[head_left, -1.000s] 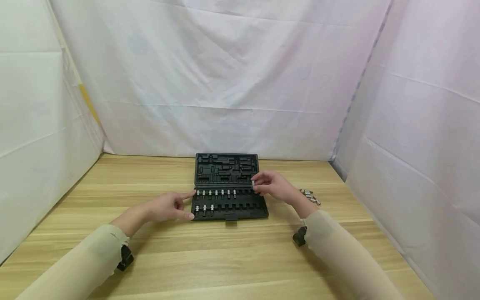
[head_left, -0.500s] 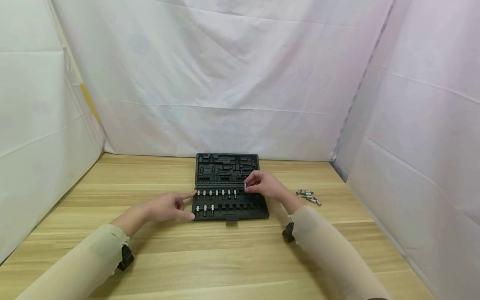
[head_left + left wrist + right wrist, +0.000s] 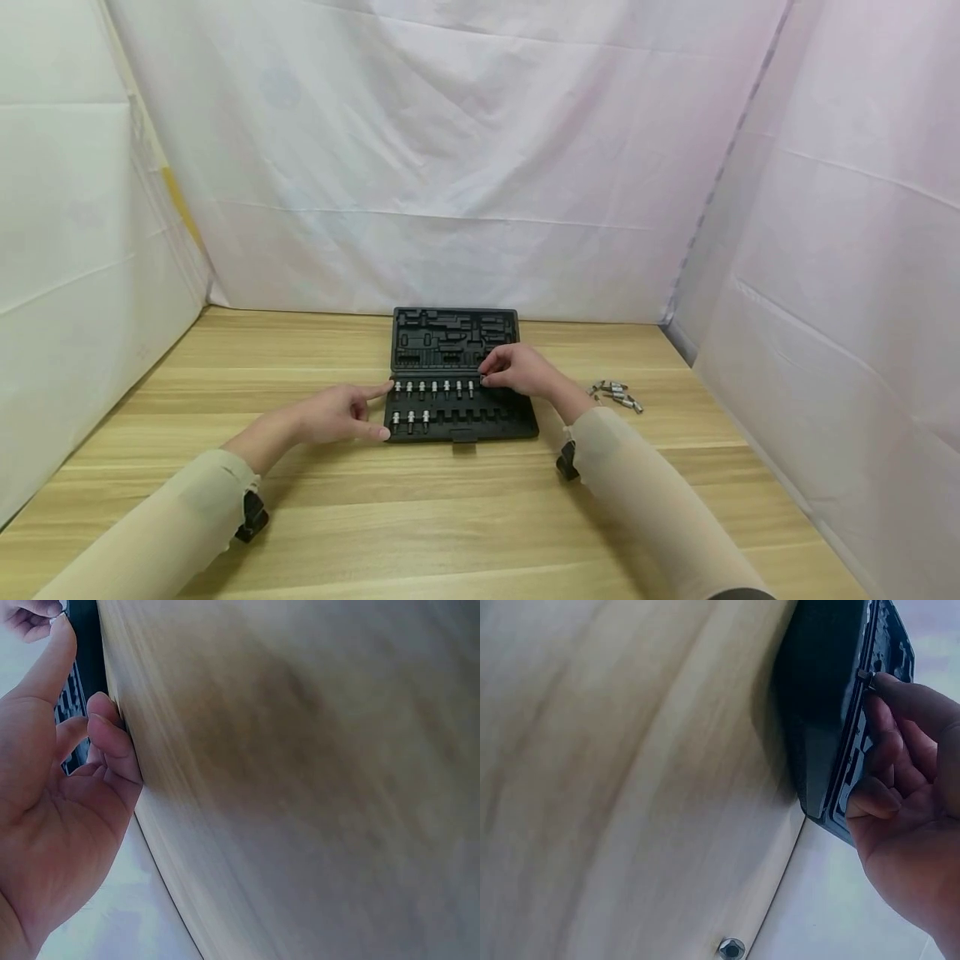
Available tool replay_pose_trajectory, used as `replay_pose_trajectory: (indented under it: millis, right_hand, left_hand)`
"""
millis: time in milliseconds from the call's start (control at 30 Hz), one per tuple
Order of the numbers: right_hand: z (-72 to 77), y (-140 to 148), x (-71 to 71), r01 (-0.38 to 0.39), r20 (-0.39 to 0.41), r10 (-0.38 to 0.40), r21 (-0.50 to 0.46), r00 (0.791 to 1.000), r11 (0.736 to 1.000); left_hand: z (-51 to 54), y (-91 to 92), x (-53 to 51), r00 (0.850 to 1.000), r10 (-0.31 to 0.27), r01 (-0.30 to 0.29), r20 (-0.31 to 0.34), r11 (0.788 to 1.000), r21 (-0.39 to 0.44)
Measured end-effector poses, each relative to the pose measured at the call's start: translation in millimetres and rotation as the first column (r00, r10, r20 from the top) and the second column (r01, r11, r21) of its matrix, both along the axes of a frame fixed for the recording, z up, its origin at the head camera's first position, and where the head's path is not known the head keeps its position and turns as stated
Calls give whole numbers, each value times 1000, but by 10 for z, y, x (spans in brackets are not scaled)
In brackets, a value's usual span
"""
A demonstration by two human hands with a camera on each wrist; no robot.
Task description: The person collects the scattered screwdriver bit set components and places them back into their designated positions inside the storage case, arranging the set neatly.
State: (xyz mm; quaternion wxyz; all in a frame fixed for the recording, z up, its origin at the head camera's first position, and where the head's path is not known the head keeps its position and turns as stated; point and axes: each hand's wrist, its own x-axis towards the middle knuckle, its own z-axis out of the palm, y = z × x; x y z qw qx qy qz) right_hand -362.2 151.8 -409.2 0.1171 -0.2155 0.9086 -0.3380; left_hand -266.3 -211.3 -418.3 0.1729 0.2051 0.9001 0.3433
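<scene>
A black plastic bit case (image 3: 495, 431) lies unfolded on the table, its lid tipped back. Several silver bit sockets (image 3: 434, 387) stand in the back row, with 3 more in the front row's left end. My left hand (image 3: 330, 414) spreads thumb and forefinger against the case's left edge, the other fingers bent. At the back row, just right of the last seated socket, my right hand (image 3: 521, 371) pinches a small bit socket (image 3: 865, 675) between thumb and fingertips. From the head view the fingers mostly hide that piece; whether it sits in its slot cannot be told.
Several loose bit sockets (image 3: 621, 395) lie in a small pile on the wooden table (image 3: 390, 517), right of the case. White sheeting (image 3: 450, 167) rises behind the table and along both sides.
My right hand has moved left along the back row with the bit socket and lowered it to the case. My left hand stays at the case's left edge.
</scene>
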Motion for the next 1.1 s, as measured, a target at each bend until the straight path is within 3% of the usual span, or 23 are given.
replay_pose_trajectory:
  millis: [667,967,1100]
  right_hand:
    - [-71,21,-21,2,21,-3,56,1000,998]
    - [-70,25,-14,-10,9,9,66,1000,998]
    - [-52,44,-59,-47,-31,49,70,998,996]
  left_hand:
    - [-14,-7,-6,1000,0,0,-9,1000,-5]
    - [-5,-5,-9,1000,4,-4,-8,1000,-4]
    - [-9,-8,-11,1000,0,0,-6,1000,-6]
